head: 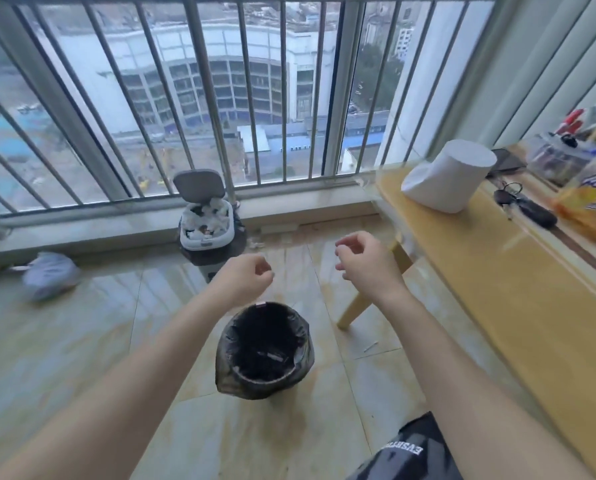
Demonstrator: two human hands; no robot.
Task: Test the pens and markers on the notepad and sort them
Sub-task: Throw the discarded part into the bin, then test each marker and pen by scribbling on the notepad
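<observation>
Head view | left hand [246, 277] curled tight, nothing seen in it | right hand [362, 261] loose, empty | both over bin [229, 374] | pen-like sticks [272, 356] in bin, blurry | no notepad seen | risk: a low arm could tip bin, sticks spill

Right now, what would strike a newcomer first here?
A left hand and right hand hang above a black bin on the floor. Behind it, a full white bin stands by the barred window; a paper roll sits on the table at right.
</observation>
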